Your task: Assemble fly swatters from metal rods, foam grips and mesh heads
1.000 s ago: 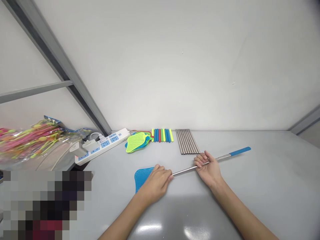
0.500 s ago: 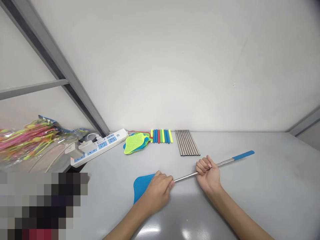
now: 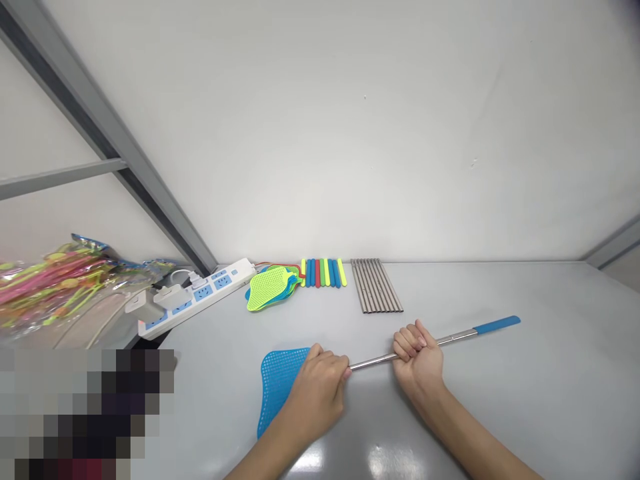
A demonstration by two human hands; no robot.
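A blue fly swatter [image 3: 280, 381] with a perforated head and a silver telescopic rod lies across both my hands, above the grey table. My left hand [image 3: 323, 387] is closed round the rod's end beside the head and hides part of that head. Further along, my right hand [image 3: 419, 357] wraps the metal rod with its palm turned up. The blue handle grip [image 3: 497, 325] sticks out to the right, slightly higher than the head. Behind my hands lie a row of metal rods [image 3: 377, 287], coloured handle grips [image 3: 324, 273] and a pile of swatter heads [image 3: 270, 288].
A white power strip [image 3: 200, 300] with plugs and cables lies at the table's left. Beyond it are bagged colourful items [image 3: 55, 283]. A white wall [image 3: 360, 133] rises behind the grey table [image 3: 540, 387]. A pixelated patch covers the lower left.
The swatter's head has turned to show its perforated face more broadly. Its handle end has swung slightly lower and further right. Both hands keep their hold.
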